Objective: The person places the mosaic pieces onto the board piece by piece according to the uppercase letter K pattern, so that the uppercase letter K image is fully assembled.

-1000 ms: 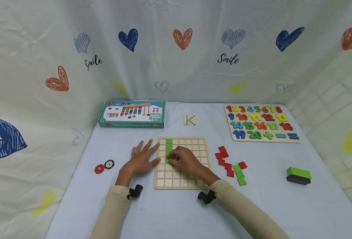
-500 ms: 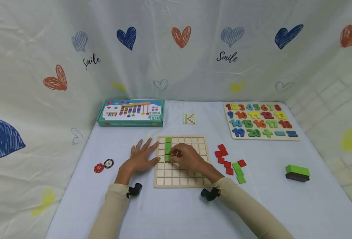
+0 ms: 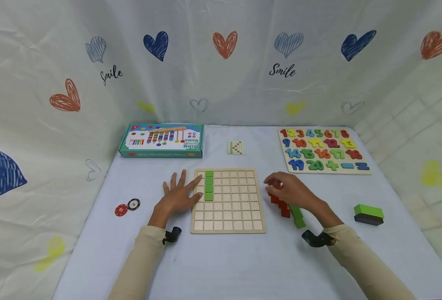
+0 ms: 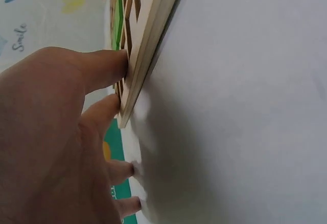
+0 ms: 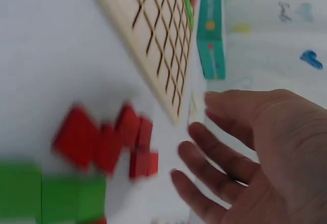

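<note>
Your left hand [image 3: 176, 199] lies spread, thumb and forefinger on the grid board [image 3: 228, 232] with four green tiles [image 3: 209, 188]; your right hand [image 3: 294, 189], fingers parted, loosely bent, hovers by red tiles [image 3: 284, 210]; a box [image 3: 161, 141] reads “Ring” and “Game”; the backdrop [image 3: 191, 79], “Smile”; a puzzle board [image 3: 330, 172], 1 to 20.

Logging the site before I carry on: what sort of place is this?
Probably a tabletop play area or a small filming setup: a heart-printed sheet hangs behind, and a wooden grid board and a number puzzle lie in front of it.
</note>
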The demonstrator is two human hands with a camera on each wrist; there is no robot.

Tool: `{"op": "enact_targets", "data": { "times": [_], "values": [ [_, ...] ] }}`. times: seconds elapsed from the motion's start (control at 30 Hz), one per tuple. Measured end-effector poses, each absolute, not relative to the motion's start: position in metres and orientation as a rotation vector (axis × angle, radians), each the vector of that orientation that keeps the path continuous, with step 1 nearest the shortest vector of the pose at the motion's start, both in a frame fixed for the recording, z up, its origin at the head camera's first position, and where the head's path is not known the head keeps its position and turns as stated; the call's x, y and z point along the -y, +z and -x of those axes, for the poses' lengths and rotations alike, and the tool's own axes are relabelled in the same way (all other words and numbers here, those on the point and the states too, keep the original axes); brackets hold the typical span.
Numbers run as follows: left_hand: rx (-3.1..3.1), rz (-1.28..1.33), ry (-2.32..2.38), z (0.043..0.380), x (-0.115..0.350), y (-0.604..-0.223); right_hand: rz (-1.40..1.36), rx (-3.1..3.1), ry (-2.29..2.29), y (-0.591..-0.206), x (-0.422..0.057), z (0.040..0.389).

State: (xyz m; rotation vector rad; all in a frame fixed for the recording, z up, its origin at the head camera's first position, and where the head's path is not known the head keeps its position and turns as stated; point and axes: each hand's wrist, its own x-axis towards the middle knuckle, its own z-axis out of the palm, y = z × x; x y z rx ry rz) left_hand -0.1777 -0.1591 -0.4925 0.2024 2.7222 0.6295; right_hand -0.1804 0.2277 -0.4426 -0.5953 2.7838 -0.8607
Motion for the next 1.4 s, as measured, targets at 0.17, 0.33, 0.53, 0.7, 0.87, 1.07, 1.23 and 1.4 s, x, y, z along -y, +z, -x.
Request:
{"op": "enact_targets", "data": {
  "times": [0.17,0.33,0.53,0.7,0.87,1.07,1.23,1.4],
  "values": [
    [-2.739,-0.161,0.580,0.182,0.154,-0.494,0.428,-2.698,-0.625,-0.432,-0.268,0.176],
    [-2.757,-0.138,0.536,0.184,0.149,-0.491,0.458,-2.640,-0.537,-0.439,-0.293,0.171],
    [-2.772,-0.124,0.486,0.183,0.145,-0.490,0.504,-2.630,-0.623,-0.449,-0.304,0.167],
    [-2.758,-0.106,0.506,0.181,0.142,-0.488,0.492,-2.625,-0.630,-0.452,-0.305,0.166],
    [-2.759,-0.096,0.534,0.180,0.140,-0.485,0.494,-2.621,-0.639,-0.451,-0.305,0.166],
    [-2.765,-0.115,0.578,0.181,0.144,-0.493,0.496,-2.623,-0.664,-0.452,-0.305,0.165],
    [-2.745,-0.160,0.635,0.183,0.156,-0.505,0.515,-2.634,-0.690,-0.455,-0.307,0.166],
    [-2.736,-0.172,0.654,0.182,0.163,-0.505,0.525,-2.690,-0.670,-0.456,-0.307,0.165]
  ]
}}
